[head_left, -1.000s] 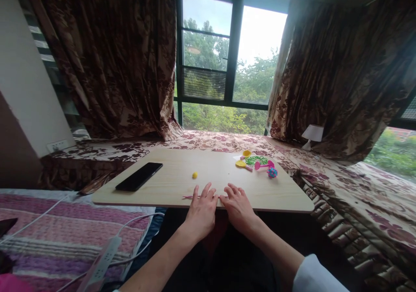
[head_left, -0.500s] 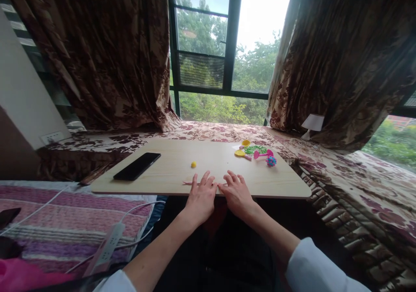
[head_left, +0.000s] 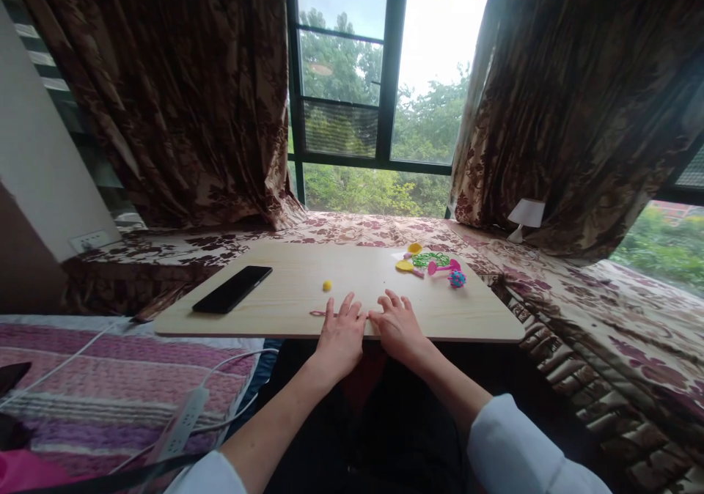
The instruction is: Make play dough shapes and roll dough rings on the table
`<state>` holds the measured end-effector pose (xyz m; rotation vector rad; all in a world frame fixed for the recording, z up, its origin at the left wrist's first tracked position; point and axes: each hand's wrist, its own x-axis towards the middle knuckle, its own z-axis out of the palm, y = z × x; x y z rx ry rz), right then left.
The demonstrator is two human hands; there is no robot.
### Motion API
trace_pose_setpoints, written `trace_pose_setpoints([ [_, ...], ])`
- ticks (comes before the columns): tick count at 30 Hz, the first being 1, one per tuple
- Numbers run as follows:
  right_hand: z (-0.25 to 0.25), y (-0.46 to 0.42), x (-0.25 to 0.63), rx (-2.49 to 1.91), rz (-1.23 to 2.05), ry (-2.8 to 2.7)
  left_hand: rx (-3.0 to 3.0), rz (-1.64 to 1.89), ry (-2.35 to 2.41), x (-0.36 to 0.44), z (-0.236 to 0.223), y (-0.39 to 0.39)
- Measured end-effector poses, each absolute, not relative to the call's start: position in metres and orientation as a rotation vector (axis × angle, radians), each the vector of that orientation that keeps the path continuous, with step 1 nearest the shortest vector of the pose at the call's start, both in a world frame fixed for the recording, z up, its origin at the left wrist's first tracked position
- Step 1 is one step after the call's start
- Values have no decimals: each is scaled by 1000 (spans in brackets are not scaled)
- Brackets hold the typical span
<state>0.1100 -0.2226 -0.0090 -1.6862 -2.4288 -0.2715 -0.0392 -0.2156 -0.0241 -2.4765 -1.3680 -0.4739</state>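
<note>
On the front edge of the pale wooden table (head_left: 297, 325), my left hand (head_left: 342, 340) and my right hand (head_left: 400, 329) sit side by side, palms down. Index fingers bent low, they meet over a thin pink cord (head_left: 316, 313), each seeming to pinch it; the thumbs are hidden. Their other fingers are raised and spread. A looped end of the cord sticks out left of my left hand, while the rest runs under the fingers. Just beyond my left hand lies a small yellow ball (head_left: 327, 286).
A black tablet or phone (head_left: 233, 289) lies at the table's left. Back right are yellow-headed toys (head_left: 405, 266), green loops (head_left: 432, 259), a pink toy (head_left: 440, 267) and a knobbly blue-pink ball (head_left: 457, 279). A power strip (head_left: 181, 421) with cables rests on the bed (head_left: 66, 362).
The view has tilted slightly, so the table appears lower. Both hands keep nearly the same place, and the cord's left end now shows as a narrow loop.
</note>
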Motion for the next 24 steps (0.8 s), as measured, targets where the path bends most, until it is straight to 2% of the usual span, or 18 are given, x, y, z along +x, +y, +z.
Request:
trace_pose_setpoints([
  [19,-18,-230,107,-1642,-333,-2409,-2466,-478,-1365,-40,-28,-223],
  [24,-6,-211,112,-1731,-159,-2400,-2570,-440,-1504,-43,-26,-206],
])
